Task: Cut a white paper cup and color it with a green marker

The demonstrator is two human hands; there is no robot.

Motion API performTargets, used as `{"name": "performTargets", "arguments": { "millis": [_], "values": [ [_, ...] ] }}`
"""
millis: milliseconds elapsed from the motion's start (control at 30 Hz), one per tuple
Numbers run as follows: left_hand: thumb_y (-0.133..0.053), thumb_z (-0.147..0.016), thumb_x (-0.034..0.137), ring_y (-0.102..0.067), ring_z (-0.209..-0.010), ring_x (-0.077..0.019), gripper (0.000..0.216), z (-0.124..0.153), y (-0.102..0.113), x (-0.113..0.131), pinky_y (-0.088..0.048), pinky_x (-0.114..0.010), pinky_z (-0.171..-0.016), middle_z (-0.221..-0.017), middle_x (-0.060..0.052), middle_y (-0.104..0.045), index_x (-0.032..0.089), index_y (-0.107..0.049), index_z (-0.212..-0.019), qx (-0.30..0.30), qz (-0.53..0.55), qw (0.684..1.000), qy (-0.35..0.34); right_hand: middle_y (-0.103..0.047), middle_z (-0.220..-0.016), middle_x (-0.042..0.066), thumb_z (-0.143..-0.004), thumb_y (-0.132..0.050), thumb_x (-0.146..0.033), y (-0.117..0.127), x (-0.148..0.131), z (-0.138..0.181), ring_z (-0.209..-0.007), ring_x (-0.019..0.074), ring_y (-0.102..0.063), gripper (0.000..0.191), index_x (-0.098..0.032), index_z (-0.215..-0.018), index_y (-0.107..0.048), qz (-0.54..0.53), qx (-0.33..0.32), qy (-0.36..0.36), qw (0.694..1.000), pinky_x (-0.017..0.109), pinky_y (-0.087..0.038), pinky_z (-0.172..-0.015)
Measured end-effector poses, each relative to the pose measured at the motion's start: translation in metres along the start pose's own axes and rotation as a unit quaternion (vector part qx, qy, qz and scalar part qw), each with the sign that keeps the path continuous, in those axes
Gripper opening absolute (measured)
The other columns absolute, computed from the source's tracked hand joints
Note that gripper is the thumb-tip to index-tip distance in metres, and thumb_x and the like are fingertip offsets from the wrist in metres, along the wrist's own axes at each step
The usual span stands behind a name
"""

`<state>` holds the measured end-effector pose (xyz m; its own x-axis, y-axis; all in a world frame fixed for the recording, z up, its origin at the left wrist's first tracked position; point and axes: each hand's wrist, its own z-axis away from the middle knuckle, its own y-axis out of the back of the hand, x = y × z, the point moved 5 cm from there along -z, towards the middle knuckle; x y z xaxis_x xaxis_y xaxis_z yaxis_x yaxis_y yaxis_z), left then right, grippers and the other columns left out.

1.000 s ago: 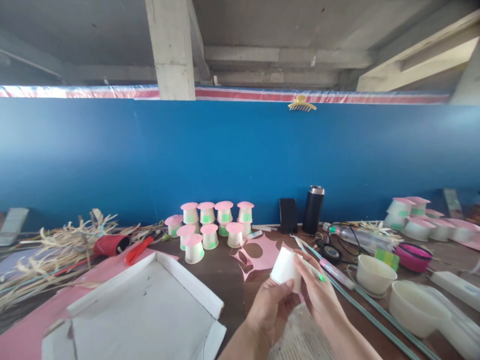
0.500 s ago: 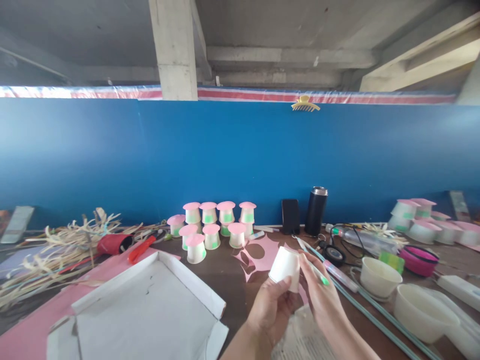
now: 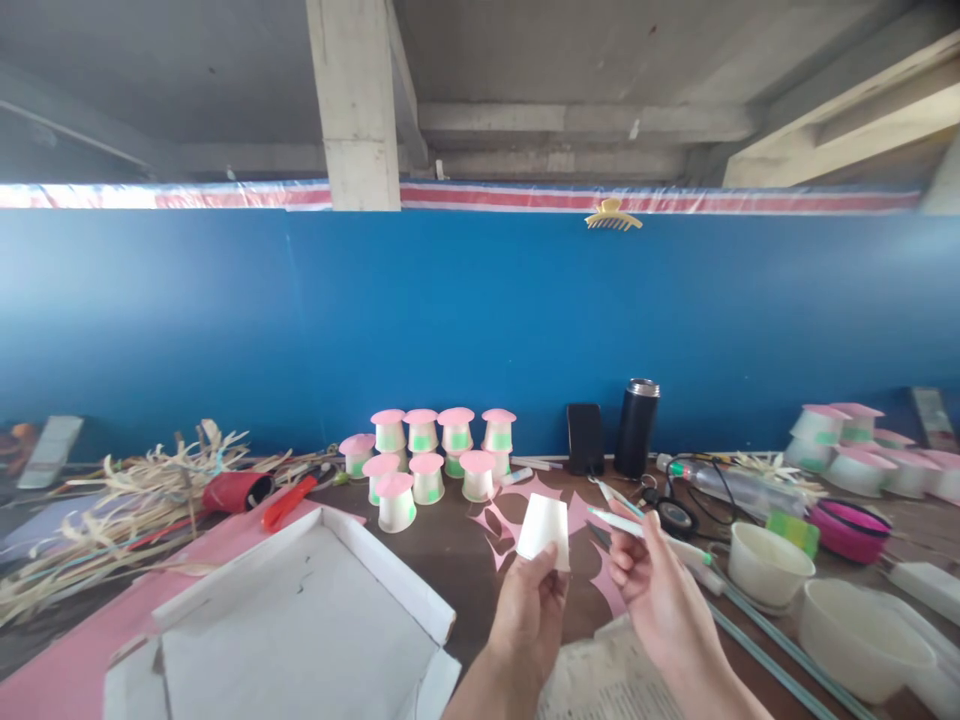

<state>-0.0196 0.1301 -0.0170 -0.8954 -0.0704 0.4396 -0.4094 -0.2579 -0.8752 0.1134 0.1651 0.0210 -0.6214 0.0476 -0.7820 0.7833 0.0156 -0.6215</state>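
My left hand [image 3: 529, 605] is closed around a white paper cup [image 3: 544, 528], thumb on its near side. To the right of the cup, my right hand [image 3: 660, 580] grips a white marker [image 3: 616, 521] with a pale green tip, pointing left and apart from the cup. Pink paper scraps [image 3: 581, 512] with cut-out holes lie behind and beneath the hands. Below them is a printed sheet [image 3: 607, 675]. Several upturned cups with pink discs on top [image 3: 394, 500] and green patches on their sides stand on the table, some stacked.
A white cardboard tray [image 3: 300, 620] fills the front left. Pale strips [image 3: 142, 490] and a red roll [image 3: 236, 491] lie beyond it. A phone [image 3: 584, 438] and black flask [image 3: 637, 428] stand by the blue partition. White bowls [image 3: 771, 568] and green sticks [image 3: 772, 645] are at right.
My right hand has drawn away from the cup to the right, and the marker's tip now shows. The left hand has brought the cup slightly left and more upright.
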Motion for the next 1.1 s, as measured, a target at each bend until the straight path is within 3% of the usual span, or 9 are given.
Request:
{"name": "performTargets", "arguments": {
  "millis": [133,300,567,700,867,1100],
  "values": [
    [-0.067,-0.077,0.005,-0.059,-0.071,-0.0099,0.023,-0.003,0.003,-0.001,-0.049,-0.019,-0.062,-0.091,-0.007,-0.063,0.011,-0.059,-0.098,0.014,-0.002,1.000,-0.007,-0.051,-0.064,-0.003,-0.080,-0.069,-0.047,-0.004,-0.002,0.001,-0.050,0.0050,-0.038,0.034,-0.015,-0.091,-0.074,-0.052,-0.015,-0.026,0.998,0.013,-0.038,-0.039],
    [-0.066,-0.078,0.006,-0.057,-0.069,-0.0088,0.021,-0.001,0.000,0.000,-0.048,-0.018,-0.061,-0.090,-0.007,-0.062,0.011,-0.058,-0.096,0.011,-0.017,1.000,-0.005,-0.050,-0.065,-0.003,-0.082,-0.067,-0.045,-0.006,-0.002,0.001,-0.050,0.0041,-0.037,0.029,-0.016,-0.085,-0.073,-0.051,-0.022,-0.022,0.998,0.013,-0.037,-0.040],
    [-0.068,-0.075,0.006,-0.058,-0.071,-0.0099,0.025,-0.001,0.001,0.001,-0.048,-0.018,-0.060,-0.092,-0.007,-0.062,0.013,-0.057,-0.096,0.029,-0.017,0.999,-0.006,-0.046,-0.062,-0.004,-0.078,-0.069,-0.049,-0.004,-0.003,0.004,-0.051,0.0062,-0.036,0.034,-0.016,-0.086,-0.072,0.035,0.002,-0.005,0.999,0.014,-0.035,-0.040],
    [-0.069,-0.072,0.004,-0.059,-0.070,-0.0101,0.025,0.000,0.001,0.001,-0.047,-0.018,-0.059,-0.092,-0.007,-0.063,0.014,-0.057,-0.092,0.041,-0.009,0.999,0.003,-0.047,-0.057,-0.004,-0.070,-0.074,-0.054,-0.009,-0.006,0.010,-0.051,0.0088,-0.038,0.041,-0.017,-0.087,-0.073,0.115,0.031,0.009,0.993,0.017,-0.036,-0.041],
    [-0.067,-0.071,0.005,-0.057,-0.065,-0.0096,0.023,-0.001,0.002,0.000,-0.046,-0.018,-0.056,-0.088,-0.006,-0.063,0.014,-0.058,-0.090,0.047,-0.009,0.999,0.007,-0.051,-0.058,-0.004,-0.061,-0.079,-0.055,-0.013,-0.008,0.013,-0.052,0.0077,-0.038,0.046,-0.017,-0.087,-0.074,0.130,0.036,0.031,0.990,0.017,-0.034,-0.042],
    [-0.063,-0.073,0.006,-0.056,-0.066,-0.0109,0.018,-0.002,0.003,0.000,-0.046,-0.020,-0.057,-0.082,-0.007,-0.061,0.012,-0.056,-0.089,0.048,-0.015,0.999,0.011,-0.050,-0.059,-0.005,-0.067,-0.078,-0.047,-0.008,-0.003,0.010,-0.050,0.0079,-0.037,0.038,-0.018,-0.090,-0.072,0.152,0.025,0.036,0.987,0.018,-0.032,-0.042]
  ]
}}
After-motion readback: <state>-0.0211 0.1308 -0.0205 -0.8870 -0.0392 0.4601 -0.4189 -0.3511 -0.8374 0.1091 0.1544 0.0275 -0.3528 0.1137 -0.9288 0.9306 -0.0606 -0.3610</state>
